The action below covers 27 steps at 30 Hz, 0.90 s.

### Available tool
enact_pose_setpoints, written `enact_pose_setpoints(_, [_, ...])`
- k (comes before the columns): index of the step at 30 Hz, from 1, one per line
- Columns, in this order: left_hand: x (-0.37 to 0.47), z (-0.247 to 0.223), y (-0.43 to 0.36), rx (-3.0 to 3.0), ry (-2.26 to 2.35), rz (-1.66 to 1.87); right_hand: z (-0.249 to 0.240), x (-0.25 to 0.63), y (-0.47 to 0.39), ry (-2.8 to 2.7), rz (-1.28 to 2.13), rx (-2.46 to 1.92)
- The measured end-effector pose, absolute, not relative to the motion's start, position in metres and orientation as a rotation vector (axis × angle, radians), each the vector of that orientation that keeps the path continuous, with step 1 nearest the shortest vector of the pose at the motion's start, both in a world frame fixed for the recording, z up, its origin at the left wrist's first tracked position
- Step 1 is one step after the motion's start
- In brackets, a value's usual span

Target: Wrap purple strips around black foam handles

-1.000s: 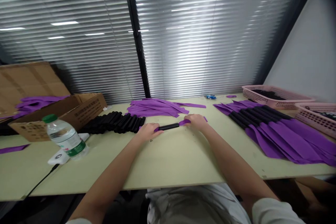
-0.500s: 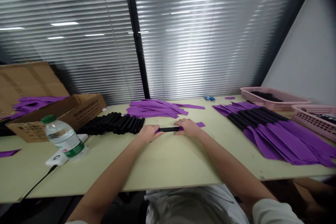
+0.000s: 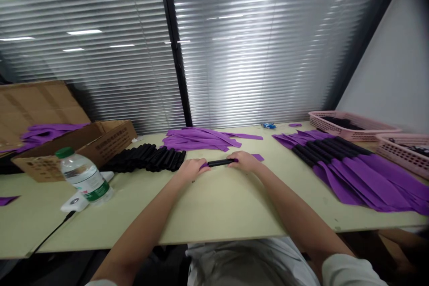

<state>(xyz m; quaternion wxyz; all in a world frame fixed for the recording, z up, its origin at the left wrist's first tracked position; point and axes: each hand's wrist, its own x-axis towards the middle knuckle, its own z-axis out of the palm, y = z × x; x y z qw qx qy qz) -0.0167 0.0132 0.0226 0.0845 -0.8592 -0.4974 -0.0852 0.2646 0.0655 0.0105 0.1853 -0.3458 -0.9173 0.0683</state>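
Note:
A short black ribbed tube [image 3: 219,162] lies level between my two hands, just above or on the table; I cannot tell which. My left hand [image 3: 192,170] is closed at its left end, pinching a purple fabric strip [image 3: 203,166] that pokes out there. At the other end my right hand [image 3: 244,161] grips the tube with its fingertips, and a bit of purple shows under them. Behind that hand a purple strip end [image 3: 258,157] lies on the table. Farther back is a pile of purple strips [image 3: 199,138], with a row of black tubes [image 3: 150,157] to its left.
Purple strips threaded through black tubes [image 3: 362,170] are laid out on the right. Two pink baskets [image 3: 355,134] [image 3: 398,154] hold black items. On the left stand a cardboard box [image 3: 114,136], a water bottle [image 3: 89,178] and a white device [image 3: 75,202] with a cable.
The tube's right end has risen slightly, and my right hand has shifted a little right along with it. More purple shows beside my left fingers. The view has moved slightly.

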Motion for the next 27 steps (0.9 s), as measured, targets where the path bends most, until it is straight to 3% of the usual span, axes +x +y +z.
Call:
enact_pose_setpoints(16, [-0.030,0.024,0.016,-2.484,-1.438,-0.305,0.009,0.274,0.070,-2.491,0.330,-1.079])
enact_pose_setpoints(27, [-0.023,0.034,0.002,-1.702,-1.696,-1.254,0.013,0.274,0.066,-2.183,0.567,-1.254])
